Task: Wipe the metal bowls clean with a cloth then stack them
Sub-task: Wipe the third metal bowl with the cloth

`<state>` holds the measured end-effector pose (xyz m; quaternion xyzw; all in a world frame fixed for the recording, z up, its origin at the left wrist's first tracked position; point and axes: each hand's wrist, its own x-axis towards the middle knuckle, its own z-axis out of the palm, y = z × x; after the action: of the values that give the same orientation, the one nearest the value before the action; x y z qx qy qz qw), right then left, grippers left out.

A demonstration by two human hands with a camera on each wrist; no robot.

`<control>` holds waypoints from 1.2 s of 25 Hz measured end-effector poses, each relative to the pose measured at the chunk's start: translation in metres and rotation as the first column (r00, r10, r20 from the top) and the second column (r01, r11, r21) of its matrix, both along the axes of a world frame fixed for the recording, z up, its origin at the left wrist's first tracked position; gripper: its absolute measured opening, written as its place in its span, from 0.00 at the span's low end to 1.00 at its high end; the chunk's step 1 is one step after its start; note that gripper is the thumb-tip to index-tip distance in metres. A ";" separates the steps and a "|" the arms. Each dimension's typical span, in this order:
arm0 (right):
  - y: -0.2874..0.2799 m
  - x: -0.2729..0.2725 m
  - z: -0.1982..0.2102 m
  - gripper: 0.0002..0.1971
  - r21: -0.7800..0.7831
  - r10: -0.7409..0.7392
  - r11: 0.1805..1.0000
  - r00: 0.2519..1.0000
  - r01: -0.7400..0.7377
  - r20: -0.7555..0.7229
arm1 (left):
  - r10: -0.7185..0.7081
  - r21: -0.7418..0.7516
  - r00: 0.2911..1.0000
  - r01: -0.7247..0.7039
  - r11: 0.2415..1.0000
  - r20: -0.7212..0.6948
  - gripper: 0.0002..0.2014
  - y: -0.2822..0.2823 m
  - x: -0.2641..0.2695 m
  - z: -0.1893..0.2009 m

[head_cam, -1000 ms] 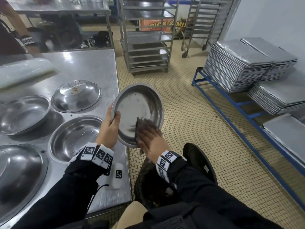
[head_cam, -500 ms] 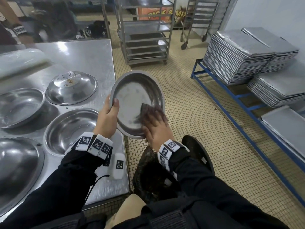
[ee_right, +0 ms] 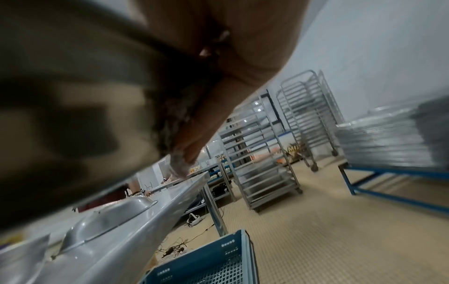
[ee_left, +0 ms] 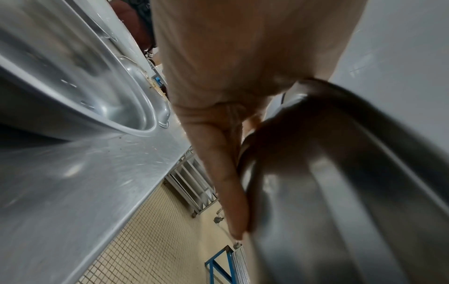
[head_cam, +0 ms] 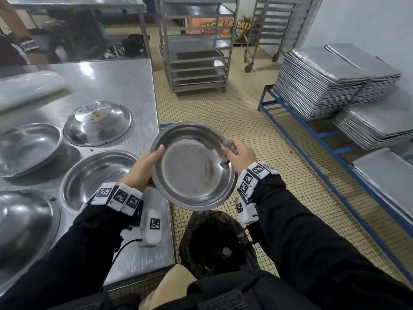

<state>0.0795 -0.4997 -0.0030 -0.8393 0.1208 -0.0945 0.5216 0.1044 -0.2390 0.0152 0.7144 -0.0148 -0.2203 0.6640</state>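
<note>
I hold a round metal bowl [head_cam: 192,166] in the air past the table's right edge, above a black bin. My left hand [head_cam: 146,167] grips its left rim, thumb over the edge; the same grip shows in the left wrist view, fingers [ee_left: 226,182] against the bowl's outside [ee_left: 340,192]. My right hand [head_cam: 240,154] pinches a grey-brown cloth [head_cam: 226,151] against the bowl's right rim. In the right wrist view the cloth [ee_right: 175,115] sits bunched under my fingers. Several more bowls rest on the steel table [head_cam: 116,86]: an upright one [head_cam: 96,177] near my left wrist and an upturned, soiled one [head_cam: 98,123] behind it.
A black bin with a bag [head_cam: 214,245] stands on the floor below the bowl. A blue crate [ee_right: 209,263] lies by the table. Wheeled metal racks [head_cam: 196,45] stand behind. Stacks of baking trays [head_cam: 319,81] fill a blue rack on the right. Another person's arm [head_cam: 26,45] reaches in at far left.
My right hand with the cloth has slid from the bowl's inside out to its right rim. The bowl has tipped from facing me toward level, mouth up.
</note>
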 end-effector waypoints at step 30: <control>0.083 -0.033 -0.042 0.34 -0.758 0.504 0.532 0.861 -0.377 -0.074 | 0.342 -0.094 0.893 -0.329 0.940 0.292 0.24 0.011 -0.014 -0.007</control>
<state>0.0465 -0.4165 -0.0450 -0.9702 -0.1857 -0.0649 0.1418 0.0905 -0.2285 0.0087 0.7175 0.0019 0.0105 0.6964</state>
